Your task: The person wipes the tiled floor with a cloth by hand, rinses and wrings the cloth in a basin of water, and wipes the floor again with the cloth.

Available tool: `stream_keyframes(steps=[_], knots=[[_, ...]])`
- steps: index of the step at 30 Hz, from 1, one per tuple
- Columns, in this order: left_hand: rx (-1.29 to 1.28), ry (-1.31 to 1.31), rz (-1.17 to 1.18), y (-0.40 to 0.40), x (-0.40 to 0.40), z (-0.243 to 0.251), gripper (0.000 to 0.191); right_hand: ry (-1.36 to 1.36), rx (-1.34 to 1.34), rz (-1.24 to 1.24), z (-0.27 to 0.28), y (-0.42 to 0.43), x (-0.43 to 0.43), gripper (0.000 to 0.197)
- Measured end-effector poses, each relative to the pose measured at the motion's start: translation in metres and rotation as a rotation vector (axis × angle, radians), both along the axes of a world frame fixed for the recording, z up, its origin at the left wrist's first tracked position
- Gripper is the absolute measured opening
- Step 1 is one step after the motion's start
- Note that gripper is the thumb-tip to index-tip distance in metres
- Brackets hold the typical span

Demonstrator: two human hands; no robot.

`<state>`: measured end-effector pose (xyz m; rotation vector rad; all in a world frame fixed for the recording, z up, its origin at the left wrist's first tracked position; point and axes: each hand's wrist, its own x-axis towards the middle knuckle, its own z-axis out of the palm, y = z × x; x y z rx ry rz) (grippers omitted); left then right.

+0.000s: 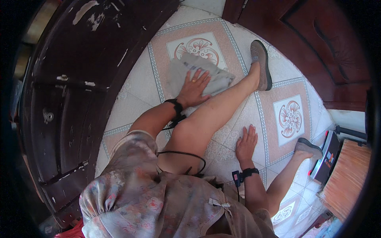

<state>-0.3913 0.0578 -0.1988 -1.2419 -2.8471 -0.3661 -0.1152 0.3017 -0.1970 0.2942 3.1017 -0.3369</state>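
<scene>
My left hand [195,87] lies flat on a folded grey cloth [218,80], palm down with the fingers spread a little. A ring shows on one finger, and a black band [175,108] circles the wrist. Beneath the cloth is a patterned floor tile [205,40], part of its printed motif covered. Over on the other side of my bent leg [205,119], my right hand [247,142] rests palm down on the pale tiled floor [226,131], holding nothing. Its wrist carries a black band with a small device [236,178] and a cable.
A dark wooden cabinet [71,113] with chipped paint borders the floor on the left. At the upper right stands a dark red panelled door [321,44]. Slippers [263,65] cover my feet. Near the right foot are a flat black device [326,157] and a wood-grained box [346,178].
</scene>
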Motion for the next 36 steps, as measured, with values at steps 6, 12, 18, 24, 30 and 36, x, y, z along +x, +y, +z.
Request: stream_keyframes(steps=[6,12,18,24,30,36], knots=[[-0.061,-0.019,0.211,-0.108,0.064,0.0,0.078,-0.121,-0.043,-0.002,0.016,0.009,-0.01,0.059],[-0.136,0.008,0.5,-0.14,0.05,-0.012,0.077,-0.103,-0.049,0.044,0.012,0.008,-0.038,0.066],[-0.101,0.04,0.766,-0.083,-0.042,-0.023,0.075,-0.156,0.002,0.064,0.004,-0.002,-0.039,0.078],[-0.201,0.021,0.241,0.073,-0.077,-0.007,0.078,-0.16,-0.031,0.048,0.005,-0.005,-0.039,0.079],[-0.031,0.079,-0.178,0.069,-0.04,-0.012,0.072,-0.18,-0.219,0.068,0.037,0.011,-0.052,0.062],[-0.147,0.043,-0.191,-0.054,0.045,0.0,0.071,0.09,-0.423,-0.065,0.027,0.02,-0.013,0.043]])
